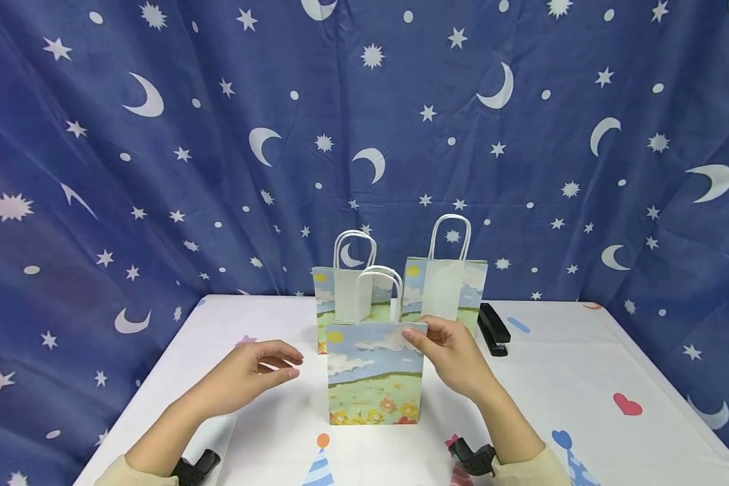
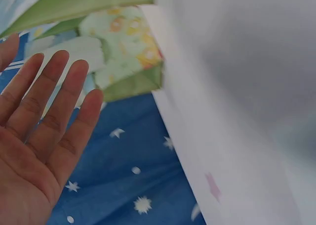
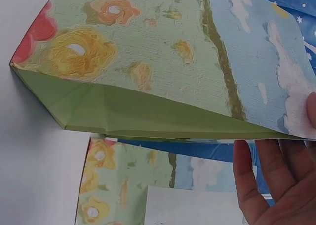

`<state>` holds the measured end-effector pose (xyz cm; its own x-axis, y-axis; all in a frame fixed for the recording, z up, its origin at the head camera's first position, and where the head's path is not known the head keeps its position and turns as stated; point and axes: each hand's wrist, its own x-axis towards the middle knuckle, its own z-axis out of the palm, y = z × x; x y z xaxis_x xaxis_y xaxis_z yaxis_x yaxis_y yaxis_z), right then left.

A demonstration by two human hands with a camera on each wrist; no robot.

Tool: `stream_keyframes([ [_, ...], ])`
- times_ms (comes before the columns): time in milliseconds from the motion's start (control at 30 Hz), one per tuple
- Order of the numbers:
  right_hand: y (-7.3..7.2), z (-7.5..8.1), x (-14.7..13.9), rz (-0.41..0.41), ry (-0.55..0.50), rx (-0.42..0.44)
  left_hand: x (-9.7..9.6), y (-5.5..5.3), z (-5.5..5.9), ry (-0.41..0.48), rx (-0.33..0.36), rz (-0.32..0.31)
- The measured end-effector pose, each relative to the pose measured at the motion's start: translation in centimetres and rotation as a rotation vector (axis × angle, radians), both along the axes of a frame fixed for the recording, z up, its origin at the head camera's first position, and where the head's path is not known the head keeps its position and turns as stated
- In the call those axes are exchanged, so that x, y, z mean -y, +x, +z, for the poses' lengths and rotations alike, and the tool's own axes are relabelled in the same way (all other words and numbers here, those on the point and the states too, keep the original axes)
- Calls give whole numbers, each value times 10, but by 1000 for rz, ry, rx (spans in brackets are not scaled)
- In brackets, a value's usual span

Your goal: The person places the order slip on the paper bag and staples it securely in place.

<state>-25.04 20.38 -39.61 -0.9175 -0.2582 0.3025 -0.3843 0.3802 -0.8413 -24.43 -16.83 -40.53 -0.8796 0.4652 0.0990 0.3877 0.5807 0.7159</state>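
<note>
A paper gift bag printed with a flowery meadow and cloudy sky stands upright at the middle of the table, white twisted handles up. My right hand pinches its upper right edge, thumb on the front and fingers behind. In the right wrist view the green side panel of this bag shows. My left hand hovers left of the bag, apart from it, its fingers loosely bent and holding nothing. The left wrist view shows the spread fingers of that hand.
Behind stand two similar bags, one at the left and one at the right, each with a white panel on its front. A black stapler lies right of them. A blue star-and-moon curtain hangs behind the white patterned table.
</note>
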Motion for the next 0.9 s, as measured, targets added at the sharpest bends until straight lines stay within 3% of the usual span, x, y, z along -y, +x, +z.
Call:
stream_keyframes([
  [400, 0, 0, 1, 1, -11, 22, 52, 12, -17, -288, -16, -24],
  [700, -1, 1, 3, -4, -8, 26, 86, 25, -30, -579, 89, 151],
  [900, 0, 1, 2, -10, -10, 32, 92, 27, -35, -629, 60, 150],
])
